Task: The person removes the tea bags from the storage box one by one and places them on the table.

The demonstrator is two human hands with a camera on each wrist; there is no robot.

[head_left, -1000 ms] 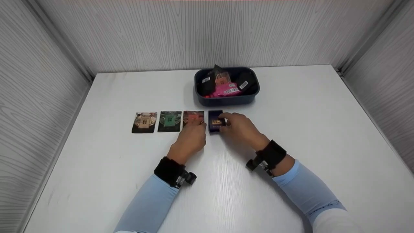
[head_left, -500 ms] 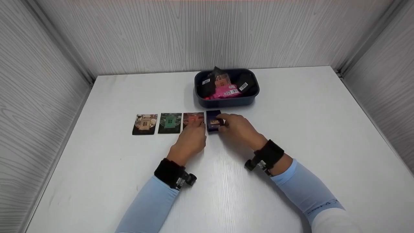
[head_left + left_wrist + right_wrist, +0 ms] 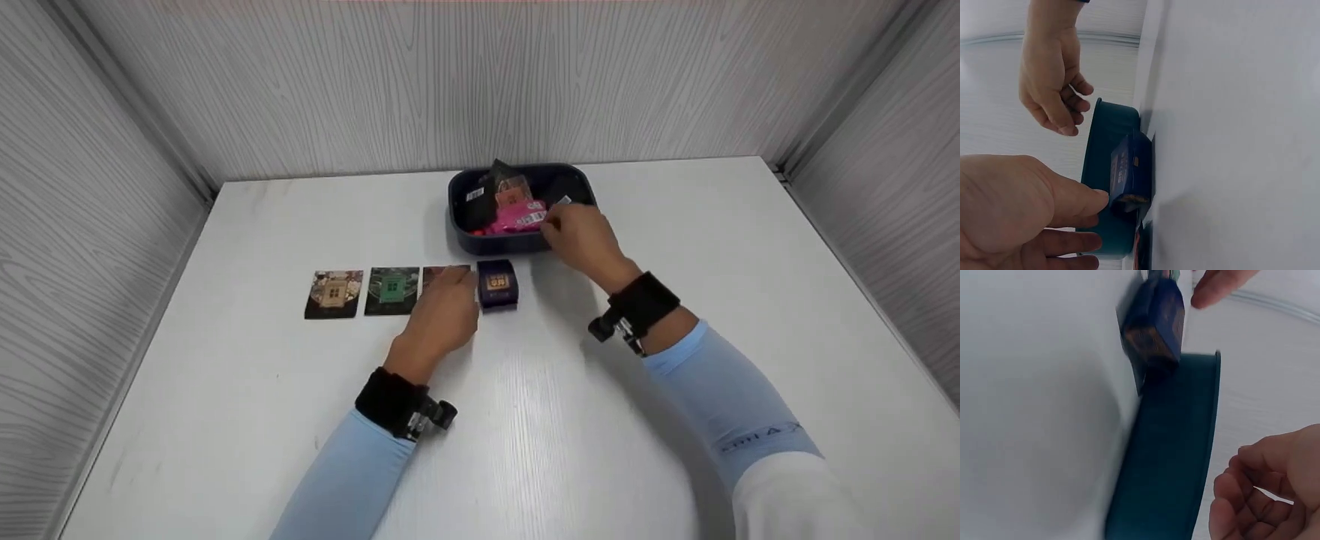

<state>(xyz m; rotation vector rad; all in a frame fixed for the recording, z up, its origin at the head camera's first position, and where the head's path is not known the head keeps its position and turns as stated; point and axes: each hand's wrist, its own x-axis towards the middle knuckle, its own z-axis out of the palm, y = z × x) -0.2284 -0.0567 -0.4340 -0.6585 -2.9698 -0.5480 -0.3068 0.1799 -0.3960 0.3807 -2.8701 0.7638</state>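
Three flat square packets lie in a row in the head view: a beige one (image 3: 334, 294), a green one (image 3: 392, 291) and a red one (image 3: 444, 274). At the row's right end sits a small dark purple-blue box (image 3: 498, 283) with a gold emblem; a thin dark edge shows beneath it in the right wrist view. My left hand (image 3: 442, 311) lies over the red packet, partly hiding it, its thumb close to the box. My right hand (image 3: 586, 238), fingers loosely curled and holding nothing, hovers at the front right rim of the dark blue basket (image 3: 502, 244).
Inside the basket are a pink packet (image 3: 517, 216), black packets (image 3: 478, 202) with barcode labels and an orange-fronted packet (image 3: 513, 190). The white table (image 3: 525, 420) ends at a grey wood-grain back wall (image 3: 337, 90), with side panels left and right.
The small box was slid slightly left toward the red packet, then my right hand let go and moved up and right to the basket. My left hand stays over the red packet.
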